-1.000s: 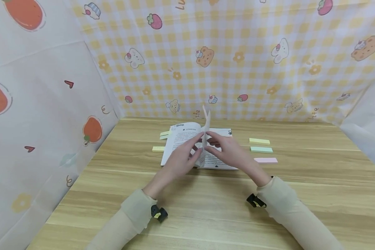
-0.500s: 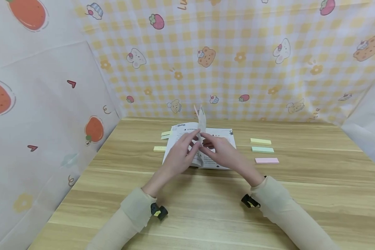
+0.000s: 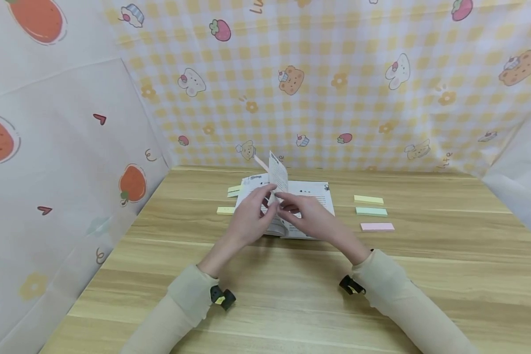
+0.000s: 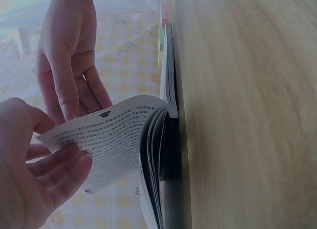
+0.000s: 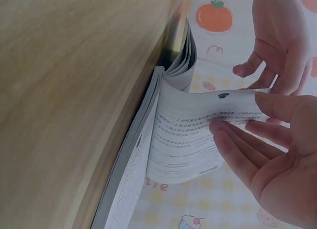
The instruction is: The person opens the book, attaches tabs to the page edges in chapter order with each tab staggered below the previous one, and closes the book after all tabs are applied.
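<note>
An open book with printed pages lies on the table. One page stands raised near its middle, curving to the left. My left hand pinches this page by its outer edge, fingers on one face, as the left wrist view shows. From the other side my right hand holds the same edge between thumb and fingers, clear in the right wrist view. Another leaf with a pinkish edge leans left behind the raised page. Both hands hide part of the book.
Right of the book lie a yellow strip pad, a green one and a pink one. Yellow and green strips and another yellow strip sit along the book's left edge. A patterned cloth hangs behind the table.
The raised page has swung from upright over to the left. My right hand has moved left with it, and my left hand has shifted slightly left too.
</note>
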{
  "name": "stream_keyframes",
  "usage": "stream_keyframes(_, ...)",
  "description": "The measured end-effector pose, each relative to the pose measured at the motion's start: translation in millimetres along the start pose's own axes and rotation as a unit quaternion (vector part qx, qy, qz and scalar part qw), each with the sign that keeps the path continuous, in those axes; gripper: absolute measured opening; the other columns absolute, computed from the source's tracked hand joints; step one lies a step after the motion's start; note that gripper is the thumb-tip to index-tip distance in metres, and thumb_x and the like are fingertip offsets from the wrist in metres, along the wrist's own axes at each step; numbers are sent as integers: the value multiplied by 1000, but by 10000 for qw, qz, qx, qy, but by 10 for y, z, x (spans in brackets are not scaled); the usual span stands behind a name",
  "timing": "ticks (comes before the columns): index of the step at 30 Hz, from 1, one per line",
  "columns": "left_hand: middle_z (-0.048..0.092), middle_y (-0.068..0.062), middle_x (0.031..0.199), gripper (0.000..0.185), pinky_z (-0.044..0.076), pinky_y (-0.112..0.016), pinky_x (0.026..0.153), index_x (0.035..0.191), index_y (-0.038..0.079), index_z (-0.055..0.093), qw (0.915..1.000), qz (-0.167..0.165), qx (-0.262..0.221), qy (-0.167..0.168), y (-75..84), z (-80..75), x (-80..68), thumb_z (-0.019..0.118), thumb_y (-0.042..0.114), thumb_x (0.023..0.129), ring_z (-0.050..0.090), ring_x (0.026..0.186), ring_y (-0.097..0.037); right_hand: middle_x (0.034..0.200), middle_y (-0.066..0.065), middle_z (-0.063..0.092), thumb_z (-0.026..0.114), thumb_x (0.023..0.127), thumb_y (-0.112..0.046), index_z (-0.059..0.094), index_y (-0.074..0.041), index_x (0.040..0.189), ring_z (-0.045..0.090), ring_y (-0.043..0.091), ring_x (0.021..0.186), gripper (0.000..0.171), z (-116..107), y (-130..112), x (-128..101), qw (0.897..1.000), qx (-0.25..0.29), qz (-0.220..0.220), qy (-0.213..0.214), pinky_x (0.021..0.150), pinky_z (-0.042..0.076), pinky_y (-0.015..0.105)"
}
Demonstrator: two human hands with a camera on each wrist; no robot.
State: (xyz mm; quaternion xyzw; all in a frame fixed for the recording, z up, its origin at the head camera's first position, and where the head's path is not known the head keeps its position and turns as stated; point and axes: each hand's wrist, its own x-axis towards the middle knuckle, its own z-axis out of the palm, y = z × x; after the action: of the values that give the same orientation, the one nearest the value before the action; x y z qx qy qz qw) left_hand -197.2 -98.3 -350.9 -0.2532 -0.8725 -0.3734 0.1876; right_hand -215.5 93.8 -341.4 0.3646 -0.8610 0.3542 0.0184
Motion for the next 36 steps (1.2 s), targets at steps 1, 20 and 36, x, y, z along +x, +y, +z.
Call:
stream_keyframes(1, 64, -11, 105, 40, 56, -33, 69, 134, -1, 59, 9999, 39, 58, 72, -6, 0, 0, 57, 14, 97, 63, 86, -22, 118, 16, 71, 65, 100, -13, 54, 2, 142, 70, 24, 103, 46, 4, 5, 3, 10000, 11, -20, 3, 89, 57, 36)
stream_keyframes(20, 67, -14, 105, 29, 55, -31, 62, 119, 0, 68, 9954, -196, 796, 487, -30, -109, 1, 67, 7, 91, 65, 75, -20, 130, 20, 65, 65, 99, -15, 57, 3, 138, 70, 29, 104, 44, 31, 35, 58, 9980, -418, 331, -345, 89, 57, 41)
stream_keyframes(36, 62, -13, 106, 33, 55, -36, 67, 123, 0, 67, 9922, -662, 1037, 177, -18, -222, 7, 65, 9, 91, 63, 82, -22, 127, 19, 67, 68, 97, -13, 62, 2, 133, 70, 30, 103, 39, 111, 72, 155, 9936, -732, 446, -729, 89, 56, 40)
